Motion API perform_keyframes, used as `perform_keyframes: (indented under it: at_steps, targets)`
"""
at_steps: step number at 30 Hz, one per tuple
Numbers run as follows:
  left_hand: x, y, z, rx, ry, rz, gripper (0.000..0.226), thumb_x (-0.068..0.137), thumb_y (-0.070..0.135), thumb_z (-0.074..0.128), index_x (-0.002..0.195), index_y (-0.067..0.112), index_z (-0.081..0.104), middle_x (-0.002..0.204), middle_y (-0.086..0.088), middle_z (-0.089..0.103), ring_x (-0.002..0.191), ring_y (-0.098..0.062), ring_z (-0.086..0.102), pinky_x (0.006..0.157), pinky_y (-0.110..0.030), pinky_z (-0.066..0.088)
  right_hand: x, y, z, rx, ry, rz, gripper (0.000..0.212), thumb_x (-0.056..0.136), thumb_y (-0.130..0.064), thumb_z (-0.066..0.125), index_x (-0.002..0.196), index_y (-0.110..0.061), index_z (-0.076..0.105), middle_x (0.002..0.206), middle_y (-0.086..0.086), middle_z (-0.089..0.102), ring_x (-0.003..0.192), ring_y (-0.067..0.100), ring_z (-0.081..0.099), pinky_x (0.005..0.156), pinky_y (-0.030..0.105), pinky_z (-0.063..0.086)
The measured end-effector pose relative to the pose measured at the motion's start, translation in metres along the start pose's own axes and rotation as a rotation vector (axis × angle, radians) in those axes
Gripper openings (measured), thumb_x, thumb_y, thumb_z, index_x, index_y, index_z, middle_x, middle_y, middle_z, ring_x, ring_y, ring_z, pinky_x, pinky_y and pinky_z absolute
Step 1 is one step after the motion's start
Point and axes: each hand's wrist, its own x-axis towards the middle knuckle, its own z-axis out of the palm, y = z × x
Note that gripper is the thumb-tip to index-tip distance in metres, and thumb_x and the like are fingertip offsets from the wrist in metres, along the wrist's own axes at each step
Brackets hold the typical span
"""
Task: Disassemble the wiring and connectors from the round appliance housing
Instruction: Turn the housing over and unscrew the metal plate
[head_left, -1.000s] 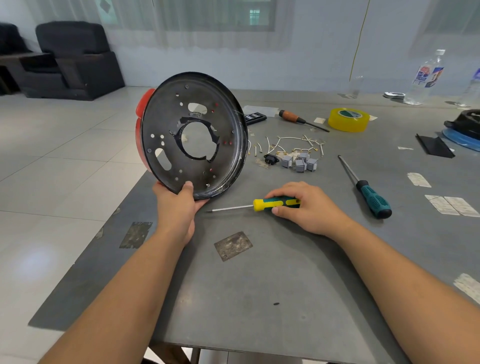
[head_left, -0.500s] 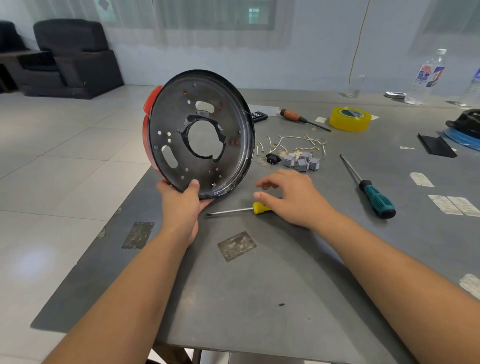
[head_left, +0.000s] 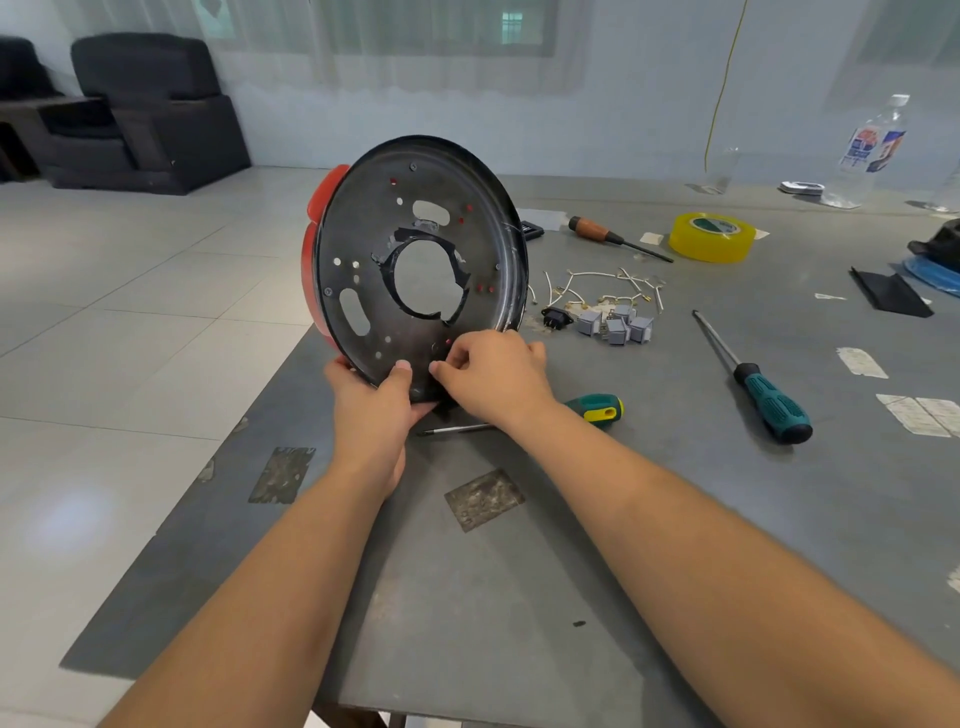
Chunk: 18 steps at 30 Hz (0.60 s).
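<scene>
The round appliance housing (head_left: 363, 244), black inside with a red outer shell and a large centre hole, stands tilted on its edge at the table's left side. My left hand (head_left: 371, 402) grips its bottom rim, thumb on the inner face. My right hand (head_left: 493, 371) has its fingers curled at the lower rim, pinching something small there that I cannot make out. Removed white wires (head_left: 605, 286), grey connectors (head_left: 615, 325) and a black socket (head_left: 556, 317) lie on the table behind my right hand.
A yellow-green screwdriver (head_left: 592, 408) lies under my right wrist. A longer teal screwdriver (head_left: 763, 392) lies to the right, a wooden-handled one (head_left: 610, 236) and a yellow tape roll (head_left: 711, 236) farther back. A bottle (head_left: 867, 150) stands far right. The grey table (head_left: 571, 545) ends just left of the housing.
My right hand let go of the yellow-green screwdriver, left it on the table and moved up-left to the housing's lower rim. The housing shifted slightly right and more upright.
</scene>
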Motion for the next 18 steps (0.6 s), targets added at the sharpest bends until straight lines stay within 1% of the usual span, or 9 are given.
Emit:
perform_keyframes:
  at_steps: [3, 5, 7, 10, 11, 13, 14, 16, 18]
  targets:
    - [0.001, -0.001, 0.0, 0.0, 0.007, -0.002, 0.033, 0.103, 0.0, 0.058, 0.12, 0.023, 0.041, 0.127, 0.001, 0.06, 0.114, -0.024, 0.068, 0.074, -0.038, 0.066, -0.003, -0.004, 0.001, -0.042, 0.025, -0.051, 0.026, 0.095, -0.05, 0.058, 0.079, -0.029, 0.065, 0.09, -0.007, 0.069, 0.103, 0.024, 0.058, 0.08, 0.038, 0.027]
    - [0.0, 0.0, 0.0, 0.003, 0.006, 0.004, 0.032, 0.103, 0.0, 0.059, 0.117, 0.024, 0.041, 0.126, 0.002, 0.06, 0.11, -0.019, 0.069, 0.07, -0.033, 0.065, -0.006, -0.007, 0.001, -0.11, 0.048, -0.104, 0.026, 0.096, -0.046, 0.057, 0.089, -0.025, 0.07, 0.094, -0.003, 0.07, 0.102, 0.026, 0.061, 0.083, 0.039, 0.034]
    - [0.0, 0.0, 0.0, 0.031, 0.005, 0.013, 0.031, 0.104, 0.003, 0.059, 0.116, 0.025, 0.041, 0.125, 0.003, 0.06, 0.107, -0.014, 0.069, 0.067, -0.029, 0.064, -0.009, -0.009, 0.0, -0.189, 0.087, -0.165, 0.023, 0.097, -0.039, 0.057, 0.1, -0.021, 0.07, 0.101, 0.001, 0.069, 0.102, 0.028, 0.062, 0.086, 0.04, 0.04]
    - [0.001, -0.001, 0.0, 0.052, 0.01, 0.018, 0.032, 0.104, 0.005, 0.06, 0.112, 0.029, 0.04, 0.122, 0.007, 0.058, 0.105, -0.009, 0.065, 0.064, -0.025, 0.062, -0.013, -0.014, -0.001, -0.251, 0.112, -0.281, 0.02, 0.092, -0.021, 0.061, 0.111, -0.017, 0.066, 0.109, 0.005, 0.064, 0.1, 0.028, 0.063, 0.082, 0.039, 0.045]
    - [0.001, -0.001, 0.001, 0.049, 0.013, 0.016, 0.032, 0.104, 0.005, 0.059, 0.112, 0.029, 0.04, 0.121, 0.008, 0.058, 0.104, -0.008, 0.064, 0.063, -0.024, 0.062, -0.014, -0.015, 0.0, -0.24, 0.104, -0.302, 0.02, 0.091, -0.018, 0.061, 0.111, -0.015, 0.065, 0.109, 0.006, 0.063, 0.096, 0.028, 0.064, 0.078, 0.039, 0.046]
    - [0.001, -0.001, 0.0, 0.052, 0.019, 0.015, 0.032, 0.104, 0.005, 0.059, 0.113, 0.029, 0.04, 0.121, 0.008, 0.058, 0.104, -0.008, 0.064, 0.063, -0.024, 0.062, -0.015, -0.016, 0.0, -0.137, 0.065, -0.269, 0.017, 0.093, -0.014, 0.061, 0.109, -0.013, 0.064, 0.108, 0.008, 0.06, 0.092, 0.03, 0.064, 0.071, 0.038, 0.048]
    - [0.001, -0.001, 0.0, 0.059, 0.019, 0.017, 0.031, 0.104, 0.006, 0.059, 0.112, 0.029, 0.04, 0.123, 0.007, 0.058, 0.104, -0.009, 0.065, 0.064, -0.026, 0.062, -0.015, -0.015, -0.001, -0.07, 0.038, -0.232, 0.015, 0.094, -0.014, 0.06, 0.108, -0.013, 0.065, 0.109, 0.009, 0.06, 0.093, 0.03, 0.063, 0.072, 0.038, 0.049]
    - [0.001, -0.001, -0.001, 0.068, 0.017, 0.018, 0.03, 0.104, 0.006, 0.06, 0.114, 0.028, 0.04, 0.126, 0.004, 0.058, 0.106, -0.012, 0.066, 0.068, -0.029, 0.063, -0.011, -0.011, -0.003, 0.04, -0.023, -0.167, 0.012, 0.094, -0.014, 0.061, 0.105, -0.015, 0.067, 0.107, 0.007, 0.063, 0.097, 0.027, 0.062, 0.081, 0.04, 0.053]
    - [0.0, 0.0, 0.0, 0.052, 0.015, 0.013, 0.03, 0.104, 0.004, 0.059, 0.117, 0.024, 0.04, 0.127, 0.002, 0.058, 0.11, -0.017, 0.067, 0.072, -0.033, 0.065, -0.006, -0.006, -0.007, 0.154, -0.072, -0.112, 0.013, 0.091, -0.009, 0.063, 0.1, -0.016, 0.069, 0.098, 0.002, 0.067, 0.095, 0.021, 0.063, 0.086, 0.036, 0.053]
